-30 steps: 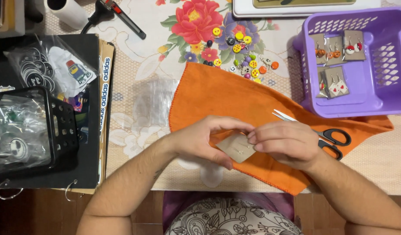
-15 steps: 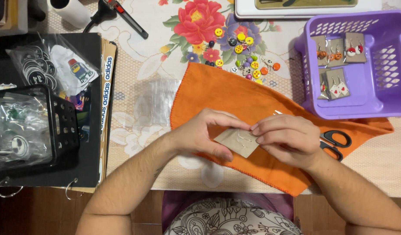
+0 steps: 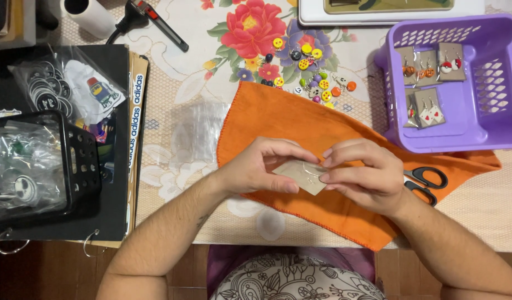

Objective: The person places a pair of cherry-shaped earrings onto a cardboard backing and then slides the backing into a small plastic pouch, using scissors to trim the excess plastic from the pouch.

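L hand: fingers curled, thumb under, pinching L end of small tan card; closed on it.
R hand: fingertips pressed onto R end of same card, thumb beneath; closed on it too.
Card: small kraft-brown rectangle, tilted, held between both hands just above orange cloth, near frame centre. Detail on its face too small to tell.
Cloth: spread on floral tablecloth, under both hands.
Scissors: black handles, 3 o'clock of R hand, on cloth, partly hidden by wrist.
Purple basket: 1 o'clock of hands, holds several earring cards, its near edge over the cloth.
Buttons/beads: coloured scatter at 12 o'clock, just past cloth edge.
Black crate: 9 o'clock, well apart, stuffed w/ clear bags.
Sticker bag: 10 o'clock, on black folder.
Utility knife: 11 o'clock, far edge.
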